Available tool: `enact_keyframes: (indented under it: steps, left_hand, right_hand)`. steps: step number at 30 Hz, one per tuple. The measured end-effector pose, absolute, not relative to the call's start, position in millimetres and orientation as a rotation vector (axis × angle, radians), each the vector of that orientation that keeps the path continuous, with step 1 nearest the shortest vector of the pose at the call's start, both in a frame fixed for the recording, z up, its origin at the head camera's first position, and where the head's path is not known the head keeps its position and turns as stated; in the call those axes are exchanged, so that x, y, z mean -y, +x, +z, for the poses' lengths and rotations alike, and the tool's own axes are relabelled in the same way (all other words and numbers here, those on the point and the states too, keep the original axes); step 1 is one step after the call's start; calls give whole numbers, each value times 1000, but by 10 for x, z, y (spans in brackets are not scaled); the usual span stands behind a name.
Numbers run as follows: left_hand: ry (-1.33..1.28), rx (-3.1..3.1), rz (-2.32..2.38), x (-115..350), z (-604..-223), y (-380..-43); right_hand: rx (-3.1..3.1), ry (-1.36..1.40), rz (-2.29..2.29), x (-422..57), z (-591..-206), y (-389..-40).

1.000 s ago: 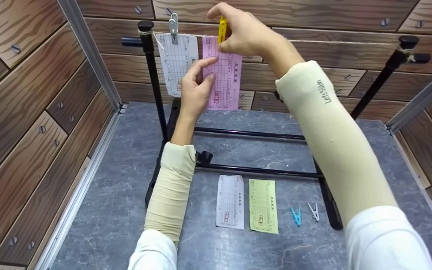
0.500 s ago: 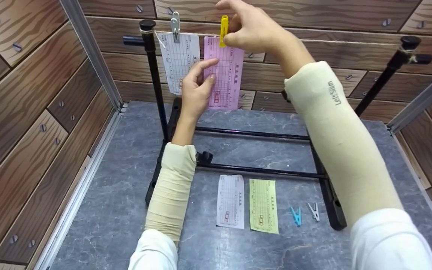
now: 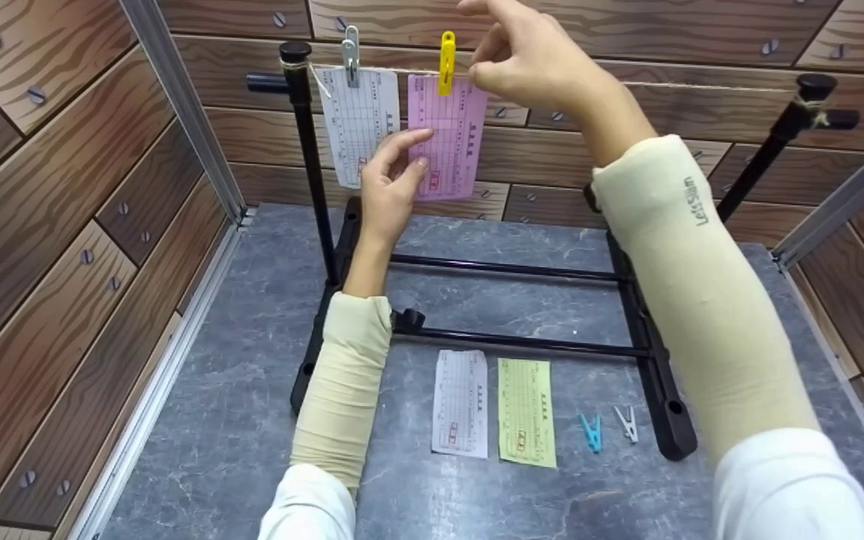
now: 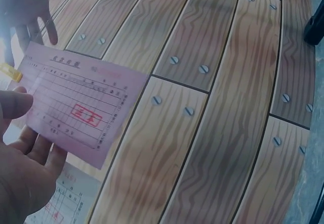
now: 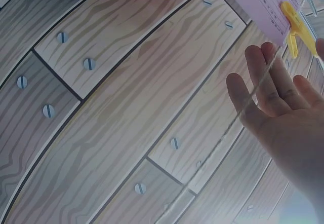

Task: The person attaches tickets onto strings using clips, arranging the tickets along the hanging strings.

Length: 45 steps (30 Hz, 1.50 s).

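Note:
A pink slip [image 3: 447, 142] hangs from the string, with a yellow clothespin [image 3: 447, 64] on its top edge. My left hand [image 3: 391, 180] is at the slip's left edge, thumb and fingers apart; in the left wrist view its thumb [image 4: 17, 104] overlaps the pink paper. Just right of the yellow clothespin is my right hand [image 3: 541, 64], holding nothing. The right wrist view shows its fingers [image 5: 263, 77] spread beside the string [image 5: 217, 143]. Left of the pink slip, a white slip [image 3: 357, 120] hangs from a grey clothespin [image 3: 351, 56].
A white slip [image 3: 460, 405] and a green slip [image 3: 526, 412] lie on the grey marbled surface [image 3: 214, 420]. Blue [image 3: 592, 433] and grey clothespins [image 3: 627, 424] lie right of them. The string runs between two black posts [image 3: 769, 142] of a stand, before a wood-patterned wall [image 3: 627, 30].
My right hand has let go of the yellow clothespin and moved right. The clothespin stays on the pink slip, whose lower end has shifted. The left hand has dropped slightly.

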<state>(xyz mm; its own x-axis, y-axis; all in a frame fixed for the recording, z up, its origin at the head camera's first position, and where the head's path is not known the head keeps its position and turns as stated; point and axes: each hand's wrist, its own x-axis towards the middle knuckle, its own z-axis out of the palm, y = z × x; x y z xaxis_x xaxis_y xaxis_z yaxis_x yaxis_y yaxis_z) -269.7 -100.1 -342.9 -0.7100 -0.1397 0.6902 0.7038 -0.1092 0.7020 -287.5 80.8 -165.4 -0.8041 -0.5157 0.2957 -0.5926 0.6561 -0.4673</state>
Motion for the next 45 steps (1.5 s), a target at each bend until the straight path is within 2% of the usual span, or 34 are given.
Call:
enact_keyframes:
  steps: [11, 20, 32, 45]
  left_hand:
    - [-551, 1603, -1930, 1098, -3798, -2623]
    - [-440, 1724, -1866, 1300, -4280, -2409]
    - [-294, 1921, -1830, 1432, -4650, -1850]
    - [-184, 2156, -1713, 1428, -5072, -1376]
  right_hand:
    - [2525, 848, 864, -1063, -1704, -2686]
    - [2079, 932, 837, -1404, -1912, -2369]
    - [1929, 851, 989, -1976, -2530, -1789]
    - [2076, 723, 1071, -2537, -3545, -1515]
